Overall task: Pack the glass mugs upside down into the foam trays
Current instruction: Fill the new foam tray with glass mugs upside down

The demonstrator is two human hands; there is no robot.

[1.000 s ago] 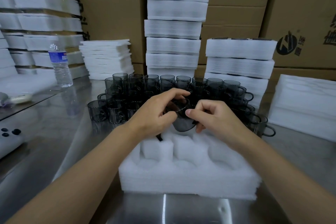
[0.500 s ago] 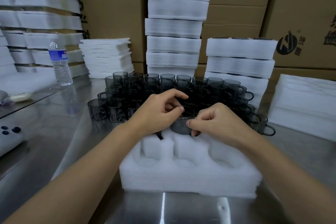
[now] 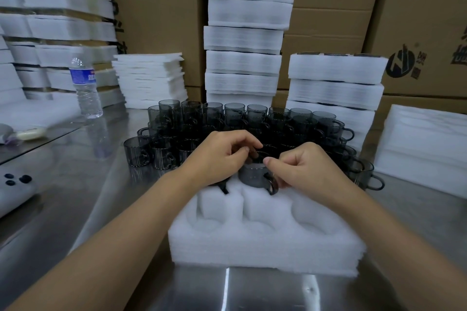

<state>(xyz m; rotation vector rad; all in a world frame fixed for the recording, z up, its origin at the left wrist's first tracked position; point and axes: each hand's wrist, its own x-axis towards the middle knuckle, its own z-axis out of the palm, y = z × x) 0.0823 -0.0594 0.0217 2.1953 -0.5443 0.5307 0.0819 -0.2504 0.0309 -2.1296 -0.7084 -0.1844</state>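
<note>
Just above the frame's centre, a smoky grey glass mug (image 3: 252, 175) sits upside down in the back-middle pocket of the white foam tray (image 3: 265, 243), handle toward the right. The left hand (image 3: 219, 156) and right hand (image 3: 304, 166) flank it, curled fingertips pinching its upturned base.

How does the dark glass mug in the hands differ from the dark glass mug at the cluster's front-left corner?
The held dark glass mug sits base-up in the white foam tray, gripped by the left hand and right hand. The corner dark glass mug stands mouth-up on the steel table, untouched. Both are smoky with handles.
</note>
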